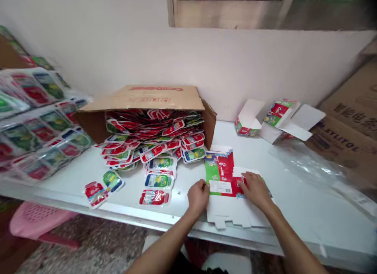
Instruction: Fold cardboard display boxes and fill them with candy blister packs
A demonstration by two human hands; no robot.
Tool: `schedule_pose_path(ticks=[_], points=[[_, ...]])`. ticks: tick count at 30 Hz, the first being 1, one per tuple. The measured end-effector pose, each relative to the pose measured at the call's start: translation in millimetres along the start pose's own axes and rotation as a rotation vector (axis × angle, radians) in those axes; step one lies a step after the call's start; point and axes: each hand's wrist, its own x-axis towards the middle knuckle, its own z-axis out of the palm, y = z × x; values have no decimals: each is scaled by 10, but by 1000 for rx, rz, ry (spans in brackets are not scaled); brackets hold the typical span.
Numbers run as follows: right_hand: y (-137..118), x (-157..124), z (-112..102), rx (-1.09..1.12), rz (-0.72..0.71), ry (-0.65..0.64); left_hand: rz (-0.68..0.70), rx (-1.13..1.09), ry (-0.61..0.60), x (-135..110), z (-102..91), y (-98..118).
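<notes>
A flat, unfolded printed carton blank, red, green and white, lies on top of a stack of like blanks near the front edge of the white table. My left hand pinches the blank's left edge with curled fingers. My right hand rests on the blank's right part, fingers bent and pressing on it. Left of my hands lie several small red and green sachets, spilling from a brown cardboard box tipped on its side.
Two folded-up printed cartons with open flaps stand at the back right. Clear plastic film lies on the right. Brown boxes stack at the far right, wrapped sachet packs at the left. A pink stool sits below.
</notes>
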Motion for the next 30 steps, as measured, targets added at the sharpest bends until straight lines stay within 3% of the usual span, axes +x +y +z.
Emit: schedule_pose_path(ticks=[4,10,13,18,24,27,30], points=[[-26,-166,-113,45,15,73,-5,-18,-10,30,-79,-23],[-333,-690,-188,167,-324,-41,-92,-328,-56,152,-80,-34],[-555,-859,-179,99,-365,-30,-113,-541,-101,144,-125,18],[-831,-875,-205,-23,-303,103,45,-844,-163,-212,-195,96],[-902,-882,-281,63,-292,108,267,-1343,-346,-663,-69,47],[-947,-868,-395,173,-266,120,377,-1346,-351,-720,-55,112],[-1031,-832,-549,267,-274,45,315,-1226,-228,-736,-109,198]])
